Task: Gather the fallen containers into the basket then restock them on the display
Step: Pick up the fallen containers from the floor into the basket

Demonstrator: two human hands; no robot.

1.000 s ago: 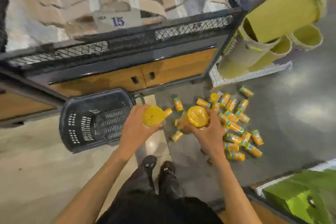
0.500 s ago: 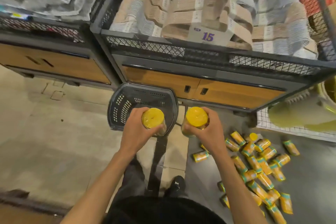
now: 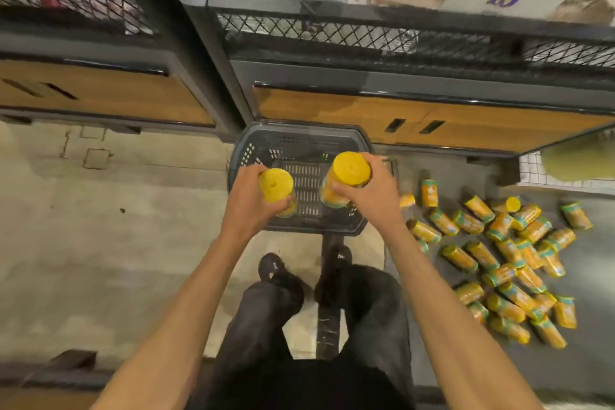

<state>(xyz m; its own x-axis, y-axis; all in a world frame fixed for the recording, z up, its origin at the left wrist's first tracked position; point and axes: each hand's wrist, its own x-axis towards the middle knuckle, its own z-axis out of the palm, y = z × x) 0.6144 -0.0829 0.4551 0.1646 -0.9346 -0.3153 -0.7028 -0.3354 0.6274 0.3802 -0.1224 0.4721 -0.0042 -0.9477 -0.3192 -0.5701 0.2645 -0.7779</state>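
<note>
Half a second ago the two hands were at the near edge of the dark grey slotted plastic basket (image 3: 240, 156); now both are over its opening. The left hand (image 3: 250, 201) is wrapped round one yellow-lidded orange jar (image 3: 275, 186), and the right hand (image 3: 370, 197) grips a second yellow-lidded jar (image 3: 351, 170). Both jars are roughly upright above the basket's bare floor. Lowering them in looks like the next step, and since the heap of fallen jars (image 3: 506, 263) lies on the dark floor to the right, gathering has barely started.
</note>
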